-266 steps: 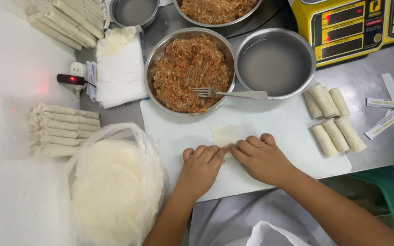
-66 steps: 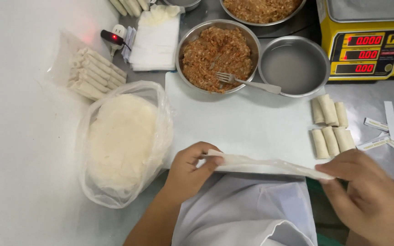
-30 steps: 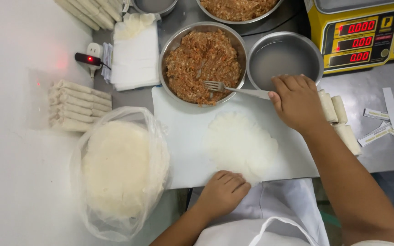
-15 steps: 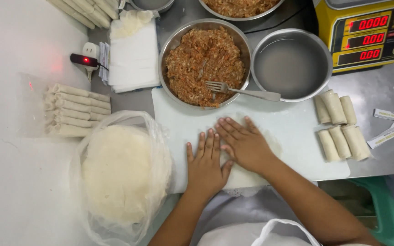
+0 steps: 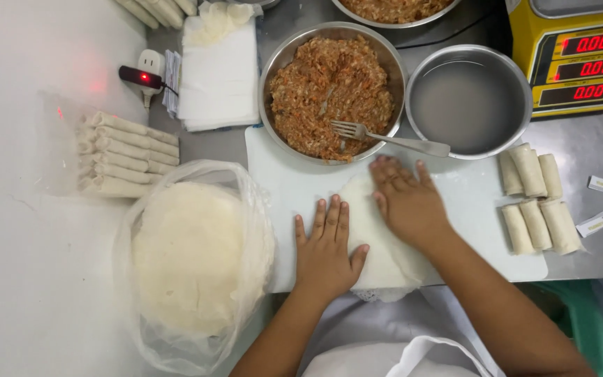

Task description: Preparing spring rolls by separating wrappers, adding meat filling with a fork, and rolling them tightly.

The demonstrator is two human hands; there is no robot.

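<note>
Here, a white cutting board [image 5: 284, 181] on a steel table [image 5: 594, 160].

Bright, even overhead light w/ soft, faint shadows. White table surface [image 5: 29, 230] at left nearly blown out; small red glow beside the indicator lamp [image 5: 142, 75]. Mild sheen on steel bowl rim [image 5: 469, 52]. Focus sharp; slight softness at frame edges.
</note>
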